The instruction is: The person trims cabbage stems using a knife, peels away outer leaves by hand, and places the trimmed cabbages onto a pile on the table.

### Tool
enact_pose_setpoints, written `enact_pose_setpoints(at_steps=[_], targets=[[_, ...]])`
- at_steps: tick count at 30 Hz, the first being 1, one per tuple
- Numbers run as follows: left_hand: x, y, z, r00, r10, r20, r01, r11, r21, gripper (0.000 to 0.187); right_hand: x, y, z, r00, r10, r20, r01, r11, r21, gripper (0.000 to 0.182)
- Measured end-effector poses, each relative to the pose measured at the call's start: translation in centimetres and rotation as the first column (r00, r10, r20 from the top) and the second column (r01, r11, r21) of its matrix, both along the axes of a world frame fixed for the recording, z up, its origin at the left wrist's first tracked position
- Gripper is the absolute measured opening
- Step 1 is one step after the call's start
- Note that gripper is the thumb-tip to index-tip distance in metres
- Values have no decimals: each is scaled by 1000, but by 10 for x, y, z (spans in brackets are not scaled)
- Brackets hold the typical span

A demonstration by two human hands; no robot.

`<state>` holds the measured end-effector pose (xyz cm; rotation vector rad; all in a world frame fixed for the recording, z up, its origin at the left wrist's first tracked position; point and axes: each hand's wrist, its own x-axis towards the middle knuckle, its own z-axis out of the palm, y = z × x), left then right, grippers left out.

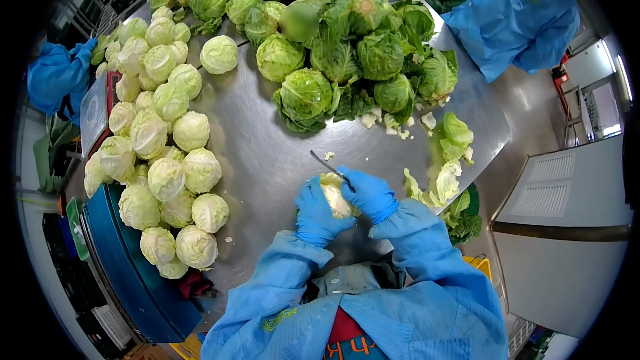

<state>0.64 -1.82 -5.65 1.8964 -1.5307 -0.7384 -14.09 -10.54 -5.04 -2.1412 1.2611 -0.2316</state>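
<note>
My blue-gloved left hand [316, 215] is wrapped round the side of a cabbage [337, 199], close to my body over the metal table. A pale cut face of the cabbage shows between my hands. In my gloved right hand [371, 193] is a knife [323, 163], its thin dark blade pointing up and to the left past the cabbage. The knife's handle is mostly hidden by my fingers. Small cabbage scraps [329, 156] lie on the table just beyond the blade.
Leafy untrimmed cabbages [307, 97] are heaped at the back. Pale trimmed cabbages [167, 179] crowd the left side, beside a blue bin [127, 260]. Loose leaves [448, 180] lie at the table's right edge. A person in a blue smock [517, 20] stands back right, another sleeve [61, 77] far left.
</note>
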Motion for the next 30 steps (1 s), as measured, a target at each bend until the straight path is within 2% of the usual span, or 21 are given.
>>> enact_pose_setpoints(at_steps=[2,5,8,10,11,14,16,18,19,21,22,23,25,26,29,30], targets=[[-1,4,4,999,-23,35,24,999,-25,117,-1,-5,-1,999,-10,-48,9,1000,-11,39],[2,7,9,997,-81,14,81,995,-54,113,0,-9,17,993,-122,-3,119,967,226,36],[15,14,5,983,-172,-57,162,976,-142,108,-6,1,11,952,-277,126,242,941,237,34],[26,19,6,969,-239,-69,220,953,-208,108,-17,5,-20,893,-408,191,357,900,251,34],[33,22,2,953,-262,-154,224,948,-225,109,-25,6,-33,854,-470,224,412,873,261,34],[49,38,-19,854,-299,-426,205,945,-254,111,-43,10,-27,645,-736,205,430,572,698,31],[55,52,-29,734,-263,-627,149,962,-229,113,-58,19,-36,612,-769,187,482,550,682,27],[59,58,-35,688,-274,-672,134,958,-253,113,-73,27,-37,560,-805,199,462,502,732,25],[60,59,-32,662,-283,-693,129,955,-267,114,-81,29,-42,522,-833,184,549,493,675,26],[58,57,-5,451,-176,-875,142,982,-124,114,-111,23,-45,483,-857,178,622,479,620,28],[56,58,0,400,-154,-903,145,984,-104,115,-142,20,-60,659,-745,105,716,664,217,32],[55,58,4,349,-130,-928,148,986,-82,116,-164,18,-75,771,-635,-52,613,761,-214,37],[56,64,-5,381,-170,-909,119,984,-134,119,-157,14,-27,784,-619,55,578,694,-429,49],[58,65,-15,458,-230,-859,132,973,-190,119,-150,13,-1,793,-600,103,556,644,-526,56],[70,64,-32,682,-376,-627,234,925,-301,117,-107,16,24,834,-519,189,544,831,-115,75],[76,59,-26,749,-414,-517,294,907,-301,117,-83,18,31,907,-379,183,386,923,-3,77]])
